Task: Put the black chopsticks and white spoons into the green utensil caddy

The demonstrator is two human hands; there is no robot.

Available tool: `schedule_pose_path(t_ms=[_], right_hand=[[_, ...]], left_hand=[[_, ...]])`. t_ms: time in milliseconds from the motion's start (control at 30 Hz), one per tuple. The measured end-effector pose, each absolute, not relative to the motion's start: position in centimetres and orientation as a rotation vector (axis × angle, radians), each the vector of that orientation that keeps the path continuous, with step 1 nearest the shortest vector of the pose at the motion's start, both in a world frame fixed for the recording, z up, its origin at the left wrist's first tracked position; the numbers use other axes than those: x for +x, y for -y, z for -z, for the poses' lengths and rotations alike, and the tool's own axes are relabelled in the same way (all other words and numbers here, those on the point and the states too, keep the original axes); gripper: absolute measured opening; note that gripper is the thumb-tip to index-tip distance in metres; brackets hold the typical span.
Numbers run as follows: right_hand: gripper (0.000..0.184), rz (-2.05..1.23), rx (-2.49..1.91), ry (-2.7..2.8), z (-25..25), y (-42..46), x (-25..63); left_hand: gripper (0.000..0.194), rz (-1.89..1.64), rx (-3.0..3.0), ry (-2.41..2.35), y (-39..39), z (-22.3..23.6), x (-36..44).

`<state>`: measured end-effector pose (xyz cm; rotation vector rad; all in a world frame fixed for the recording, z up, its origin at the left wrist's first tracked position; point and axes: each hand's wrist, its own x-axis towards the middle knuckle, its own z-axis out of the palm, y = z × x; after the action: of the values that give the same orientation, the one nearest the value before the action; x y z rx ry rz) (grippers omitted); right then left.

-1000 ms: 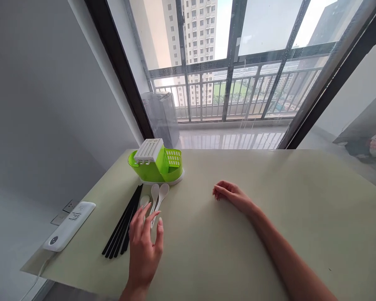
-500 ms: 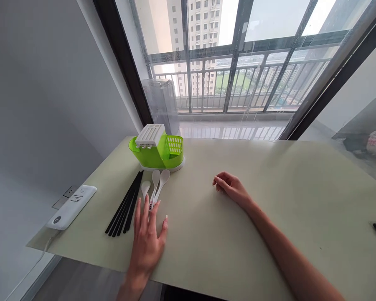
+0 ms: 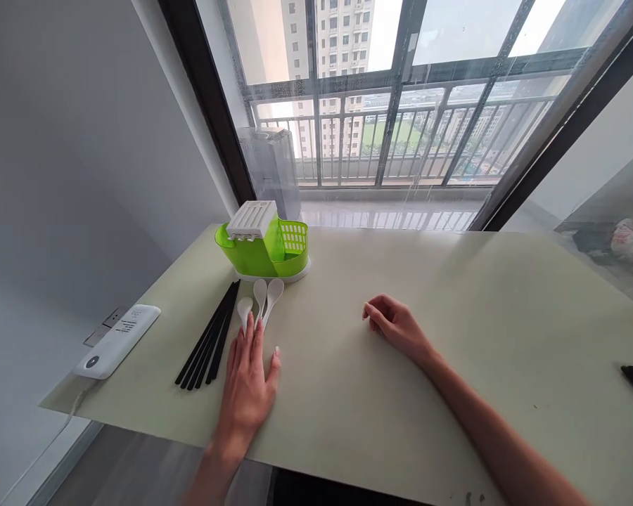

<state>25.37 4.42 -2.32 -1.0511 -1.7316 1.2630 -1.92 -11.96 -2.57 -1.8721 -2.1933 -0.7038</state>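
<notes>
My left hand (image 3: 247, 390) lay low over the table (image 3: 327, 407), left of the lower middle of the frame, with the fingers stretched forward and near together and the thumb spread apart from them. The three white spoons (image 3: 275, 289) were just beyond, left of the centre, bowls towards the top of the frame; my fingertips covered the lower ends of their handles, so I could not tell if I touched them or only hovered. For this step, I judged, it was best to work with the soft tips — not the whole palm — and to press lightly, because such smooth handles could slide or turn. The black sticks (image 3: 208, 344) lay close on the left in a narrow fan, and a wide sweep of the little finger could have disturbed them. Above the spoons in the frame stood the green holder (image 3: 250, 258), so a low and short movement seemed to me the safer one. My right hand (image 3: 395, 325) rested right of the centre, its fingers curled loosely — whether the tips met, I could not tell — with nothing visible in it.
</notes>
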Motion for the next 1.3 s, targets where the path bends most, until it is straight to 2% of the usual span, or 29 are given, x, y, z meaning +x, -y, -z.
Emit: schedule_pose_path(t_ms=[700,1300], right_hand=[[0.043,-1.228,-1.026,1.772,2.7,-4.6,24.9],[0.037,-1.182,-1.029,1.832,2.9,-4.5,24.7]], left_hand=[[0.062,0.690,-1.923,2.127,12.3,3.8,-1.7],[0.073,0.706,-1.859,2.250,10.6,2.9,1.2]])
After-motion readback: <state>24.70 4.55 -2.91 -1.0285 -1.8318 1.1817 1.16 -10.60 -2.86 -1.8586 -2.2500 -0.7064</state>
